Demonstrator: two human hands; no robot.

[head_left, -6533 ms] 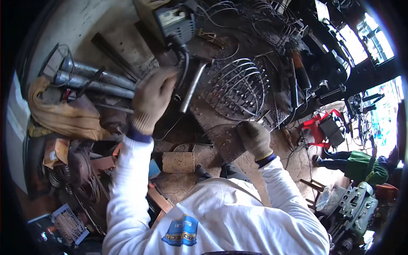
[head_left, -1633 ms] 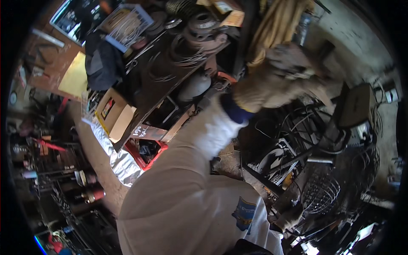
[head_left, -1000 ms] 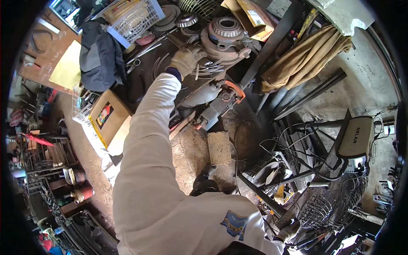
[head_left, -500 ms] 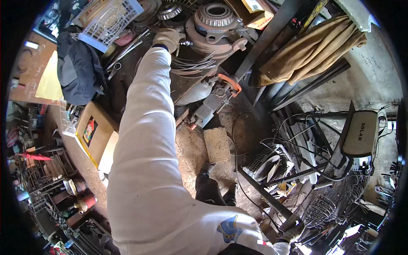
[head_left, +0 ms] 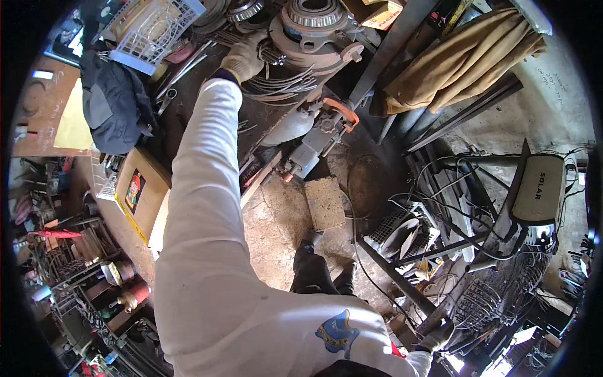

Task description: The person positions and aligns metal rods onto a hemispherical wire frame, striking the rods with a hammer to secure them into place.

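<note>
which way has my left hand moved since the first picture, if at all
Yes: the left hand has moved away from the beige boxy machine, to beside the round metal hub.

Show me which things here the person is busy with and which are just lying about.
At the hands:
left gloved hand, on a bundle of thin rods, grip unclear
curved rods beside it
right gloved hand, near the wire hoops

Seemingly just lying about:
tan cloth
cardboard box
dark bag
orange-handled machine
</note>
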